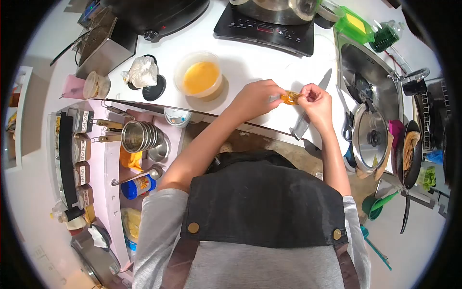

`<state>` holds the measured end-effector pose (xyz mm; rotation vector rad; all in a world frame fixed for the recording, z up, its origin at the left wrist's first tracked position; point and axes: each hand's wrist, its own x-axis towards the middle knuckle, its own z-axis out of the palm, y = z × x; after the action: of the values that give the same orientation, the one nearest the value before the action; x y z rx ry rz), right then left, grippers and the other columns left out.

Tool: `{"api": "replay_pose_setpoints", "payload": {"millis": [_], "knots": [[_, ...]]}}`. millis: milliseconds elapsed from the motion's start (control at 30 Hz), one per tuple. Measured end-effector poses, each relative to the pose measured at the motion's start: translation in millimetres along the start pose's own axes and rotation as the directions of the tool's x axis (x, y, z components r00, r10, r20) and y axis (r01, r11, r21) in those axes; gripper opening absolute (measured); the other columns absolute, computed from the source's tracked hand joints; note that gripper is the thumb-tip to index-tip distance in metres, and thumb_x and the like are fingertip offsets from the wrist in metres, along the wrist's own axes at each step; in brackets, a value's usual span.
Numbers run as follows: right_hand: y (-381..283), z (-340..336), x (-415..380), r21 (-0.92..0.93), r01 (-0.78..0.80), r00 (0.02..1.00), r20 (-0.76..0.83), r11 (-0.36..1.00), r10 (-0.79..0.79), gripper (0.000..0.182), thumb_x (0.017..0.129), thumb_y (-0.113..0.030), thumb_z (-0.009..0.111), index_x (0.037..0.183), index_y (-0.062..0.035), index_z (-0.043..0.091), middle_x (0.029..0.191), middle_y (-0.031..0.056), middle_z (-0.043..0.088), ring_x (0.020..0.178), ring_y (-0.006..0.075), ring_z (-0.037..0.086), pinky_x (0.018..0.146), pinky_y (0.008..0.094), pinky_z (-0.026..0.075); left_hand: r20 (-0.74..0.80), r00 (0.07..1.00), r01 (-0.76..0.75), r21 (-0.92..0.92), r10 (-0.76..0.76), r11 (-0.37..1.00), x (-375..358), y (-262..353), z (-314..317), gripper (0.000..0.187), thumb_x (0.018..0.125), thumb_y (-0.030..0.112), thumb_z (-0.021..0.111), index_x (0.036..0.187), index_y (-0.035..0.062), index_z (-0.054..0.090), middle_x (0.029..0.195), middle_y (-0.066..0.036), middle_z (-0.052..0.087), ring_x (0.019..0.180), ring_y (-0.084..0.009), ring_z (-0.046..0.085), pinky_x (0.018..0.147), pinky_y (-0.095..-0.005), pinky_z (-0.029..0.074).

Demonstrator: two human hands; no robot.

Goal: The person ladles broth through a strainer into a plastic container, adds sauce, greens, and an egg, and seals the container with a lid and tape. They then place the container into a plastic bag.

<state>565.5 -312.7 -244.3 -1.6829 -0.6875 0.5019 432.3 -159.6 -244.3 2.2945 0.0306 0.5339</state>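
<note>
White counter (250,77) runs ahead of you; a black induction hob (267,34) near its far edge bears a metal pot (276,10), contents out of sight. Round plastic tub (223,83) sits left of your hands, orange-yellow liquid (201,77) in it; farther left, a small clear tub (96,85) with something brownish inside, too small to name. Your left hand (262,98) has thumb and fingers clamped on one end of a small orange-yellow packet (290,98); your right hand (316,103) pinches its other end; packet is above the counter, right of the round tub, near the knife (301,126). Frying pan (407,177) at far right holds long brown food (411,144); metal sink (353,55) contains dark utensils (360,88).
</note>
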Motion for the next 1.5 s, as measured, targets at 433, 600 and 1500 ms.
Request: {"api": "replay_pose_setpoints", "payload": {"millis": [433, 600, 1500], "knots": [[-88, -10, 7, -0.14, 0.078, 0.99, 0.131, 0.987, -0.059, 0.005, 0.075, 0.0, 0.057, 0.072, -0.0024, 0.054, 0.069, -0.0044, 0.054, 0.063, 0.0007, 0.049, 0.058, 0.0172, 0.039, -0.277, 0.953, 0.023, -0.336, -0.122, 0.942, -9, 44, -56, 0.023, 0.084, 0.001, 0.057, 0.107, 0.0031, 0.055, 0.1, -0.008, 0.06, 0.091, -0.0189, 0.061, 0.08, -0.0291, 0.05], [-175, 28, 20, 0.071, 0.197, 0.94, 0.27, 0.978, -0.209, 0.003, 0.074, -0.001, 0.056, 0.075, -0.0019, 0.054, 0.07, 0.0006, 0.057, 0.063, 0.0072, 0.055, 0.061, 0.0211, 0.046, -0.156, 0.936, 0.112, -0.717, -0.316, 0.688, -31, 45, -105, 0.037, 0.085, 0.0, 0.058, 0.121, 0.0003, 0.05, 0.11, -0.009, 0.059, 0.097, -0.0153, 0.059, 0.08, -0.0265, 0.051], [-177, 202, 46, 0.149, -0.056, 0.821, 0.569, 0.987, -0.039, 0.004, 0.077, -0.005, 0.057, 0.077, -0.001, 0.057, 0.071, 0.0027, 0.058, 0.059, 0.0066, 0.055, 0.058, 0.0183, 0.046, -0.438, 0.781, 0.038, -0.677, -0.445, 0.735, -117, -25, -198, 0.017, 0.088, 0.004, 0.057, 0.101, -0.0058, 0.058, 0.089, -0.009, 0.062, 0.08, -0.012, 0.062, 0.069, -0.0236, 0.054]]}}
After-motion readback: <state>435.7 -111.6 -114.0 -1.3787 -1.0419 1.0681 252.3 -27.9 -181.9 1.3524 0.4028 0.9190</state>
